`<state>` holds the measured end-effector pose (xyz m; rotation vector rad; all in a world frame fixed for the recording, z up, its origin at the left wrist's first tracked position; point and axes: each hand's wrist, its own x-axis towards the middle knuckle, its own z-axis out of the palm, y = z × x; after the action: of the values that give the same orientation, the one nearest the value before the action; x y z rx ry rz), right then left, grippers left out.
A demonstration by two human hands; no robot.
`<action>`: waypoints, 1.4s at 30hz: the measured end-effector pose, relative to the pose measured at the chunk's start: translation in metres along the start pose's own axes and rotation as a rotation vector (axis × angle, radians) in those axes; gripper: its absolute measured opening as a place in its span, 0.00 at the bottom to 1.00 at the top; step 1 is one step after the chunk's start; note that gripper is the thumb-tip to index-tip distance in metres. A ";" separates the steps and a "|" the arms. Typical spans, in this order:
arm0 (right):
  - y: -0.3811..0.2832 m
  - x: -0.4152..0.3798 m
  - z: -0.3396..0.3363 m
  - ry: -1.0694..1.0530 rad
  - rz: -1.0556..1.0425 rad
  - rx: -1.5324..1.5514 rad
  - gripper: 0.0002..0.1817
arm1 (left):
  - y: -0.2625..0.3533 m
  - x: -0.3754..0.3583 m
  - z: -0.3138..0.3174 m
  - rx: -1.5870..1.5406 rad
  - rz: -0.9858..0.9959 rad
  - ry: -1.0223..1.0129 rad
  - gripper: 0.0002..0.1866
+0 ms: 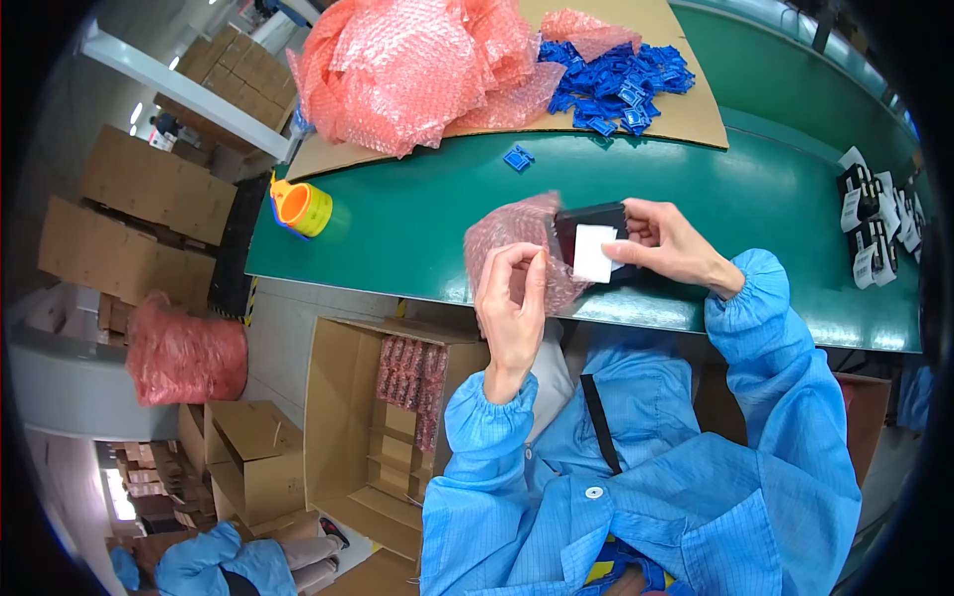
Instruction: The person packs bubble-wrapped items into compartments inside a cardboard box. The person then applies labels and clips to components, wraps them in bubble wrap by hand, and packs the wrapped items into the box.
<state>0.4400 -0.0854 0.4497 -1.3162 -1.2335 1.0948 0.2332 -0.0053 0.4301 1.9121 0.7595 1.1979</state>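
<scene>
Over the front edge of the green table, my right hand (671,243) grips a flat black item (593,216) with a white label (593,253) on its near face. What kind of item it is does not show clearly. My left hand (514,303) pinches a pink bubble-wrap bag (507,226), its thumb and forefinger pressed together at the bag's edge. The black item's left end meets the bag's mouth; how far it sits inside is hidden. A single blue plastic piece (519,158) lies on the table beyond my hands.
Pink bubble wrap (397,74) and a pile of blue plastic pieces (621,84) cover cardboard at the back. A yellow tape roll (304,210) stands at left, several black labelled items (871,223) at right. Below is an open carton (338,417) holding wrapped packs (410,372).
</scene>
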 end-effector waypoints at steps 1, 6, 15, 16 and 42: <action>0.002 0.001 0.000 -0.043 0.032 -0.004 0.20 | -0.001 0.001 0.000 -0.028 0.087 0.036 0.04; 0.000 0.003 0.007 0.175 0.056 0.010 0.15 | 0.008 0.007 0.006 0.119 0.178 -0.131 0.05; -0.003 0.001 -0.002 0.024 0.148 -0.025 0.18 | 0.015 0.012 0.024 0.182 0.332 -0.175 0.07; -0.004 0.002 -0.001 0.060 0.160 0.003 0.18 | 0.016 0.012 0.026 0.179 0.334 -0.173 0.07; 0.056 0.049 0.027 0.025 -0.268 -0.142 0.11 | 0.020 0.007 0.022 -0.041 0.122 -0.236 0.05</action>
<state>0.4224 -0.0342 0.3917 -1.2232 -1.4432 0.8106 0.2580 -0.0171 0.4435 2.0452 0.4954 1.0266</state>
